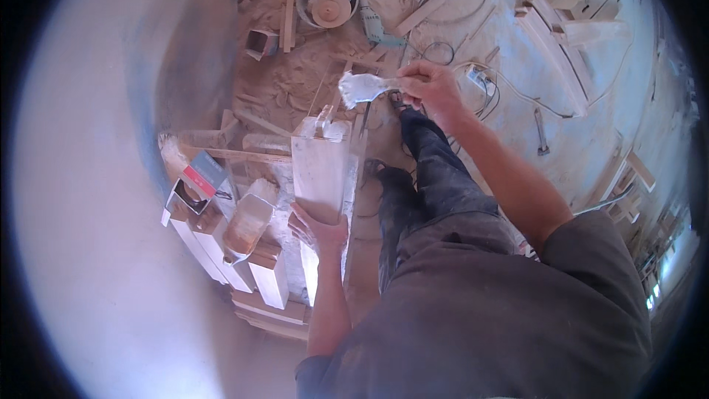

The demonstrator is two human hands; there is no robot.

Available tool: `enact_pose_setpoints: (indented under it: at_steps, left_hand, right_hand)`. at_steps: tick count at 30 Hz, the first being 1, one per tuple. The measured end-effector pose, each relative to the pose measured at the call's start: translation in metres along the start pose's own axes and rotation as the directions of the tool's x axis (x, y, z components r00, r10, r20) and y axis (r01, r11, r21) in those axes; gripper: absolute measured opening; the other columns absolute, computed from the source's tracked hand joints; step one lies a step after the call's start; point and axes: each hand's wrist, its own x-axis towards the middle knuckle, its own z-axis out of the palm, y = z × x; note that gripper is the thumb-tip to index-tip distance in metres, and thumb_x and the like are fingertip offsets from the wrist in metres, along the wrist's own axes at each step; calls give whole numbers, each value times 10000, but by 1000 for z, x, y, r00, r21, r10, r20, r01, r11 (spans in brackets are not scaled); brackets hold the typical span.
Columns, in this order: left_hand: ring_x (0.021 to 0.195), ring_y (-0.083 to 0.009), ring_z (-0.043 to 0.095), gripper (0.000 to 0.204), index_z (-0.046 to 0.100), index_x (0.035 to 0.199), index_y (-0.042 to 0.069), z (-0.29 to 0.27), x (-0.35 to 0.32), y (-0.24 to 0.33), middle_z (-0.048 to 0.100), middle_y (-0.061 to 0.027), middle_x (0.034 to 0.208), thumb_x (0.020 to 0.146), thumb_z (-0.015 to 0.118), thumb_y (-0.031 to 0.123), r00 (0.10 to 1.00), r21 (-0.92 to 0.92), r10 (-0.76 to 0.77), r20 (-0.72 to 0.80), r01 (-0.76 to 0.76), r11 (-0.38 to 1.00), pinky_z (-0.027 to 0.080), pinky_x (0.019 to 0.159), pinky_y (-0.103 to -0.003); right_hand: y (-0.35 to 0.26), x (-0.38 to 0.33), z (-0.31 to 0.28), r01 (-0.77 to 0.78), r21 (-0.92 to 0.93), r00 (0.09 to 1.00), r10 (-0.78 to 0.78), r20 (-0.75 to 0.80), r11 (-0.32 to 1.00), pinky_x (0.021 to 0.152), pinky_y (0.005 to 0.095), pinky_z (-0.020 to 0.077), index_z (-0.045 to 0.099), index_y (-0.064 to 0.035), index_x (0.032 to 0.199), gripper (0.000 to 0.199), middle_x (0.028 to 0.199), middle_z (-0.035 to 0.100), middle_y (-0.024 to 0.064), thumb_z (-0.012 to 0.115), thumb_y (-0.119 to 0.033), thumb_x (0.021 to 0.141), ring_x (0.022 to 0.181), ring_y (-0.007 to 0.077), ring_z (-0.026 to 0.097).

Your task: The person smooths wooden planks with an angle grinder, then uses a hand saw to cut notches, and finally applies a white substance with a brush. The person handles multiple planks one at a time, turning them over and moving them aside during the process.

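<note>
My right hand (434, 91) pinches the handle of a paintbrush (362, 89), whose wide end is coated in a thick white substance. The brush is held in the air beyond the end of a squared wooden post (320, 170). White coating covers the post's far end, where a small tenon-like piece sticks up. Round the post's nearer part, my left hand (320, 230) is closed with its fingers on the left side. To the left of that hand stands a cut-open plastic container (249, 227) with whitish smears and some contents in it.
An open cardboard box (205, 174) and short wooden blocks (269, 281) crowd the left side by the wall. Ahead lie a bucket (325, 1), a green power drill (375, 28) and sawdust. Timber pieces (561, 59), cables and a hammer-like tool (541, 131) are on the right floor.
</note>
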Motion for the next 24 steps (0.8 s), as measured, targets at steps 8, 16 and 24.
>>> enact_pose_setpoints:
  at_steps: [8, 16, 24]
  left_hand:
    - [1441, -498, 254, 1436, 44, 1635, 34, -12, 11, -5, 290, -322, 1523, 539, 942, 268, 987, -54, -39, 153, 48, 997, 175, 1241, -596]
    - [1504, -438, 265, 1525, 15, 1649, 34, -45, 48, -42, 236, -282, 1625, 467, 967, 185, 937, -307, 132, 324, -28, 951, 240, 1264, -511]
    - [1494, -401, 285, 1563, 24, 1648, 17, -47, 73, -66, 252, -249, 1605, 419, 977, 170, 884, -569, 252, 394, 19, 822, 270, 1257, -487]
  right_hand:
    - [87, -6, 42, 122, -127, 976, -142, -163, 984, 620, 243, 532, 716, -7, 1068, 116, 872, 693, 33, 691, -13, 955, 745, 78, 641]
    - [79, -37, 63, 440, -131, 868, -459, -192, 888, 696, 274, 544, 712, -4, 1024, 175, 915, 692, 80, 687, 113, 896, 793, 135, 679]
    - [64, -51, 89, 537, -135, 829, -551, -95, 832, 670, 265, 545, 704, -4, 1005, 189, 882, 671, 83, 662, 141, 893, 802, 141, 693]
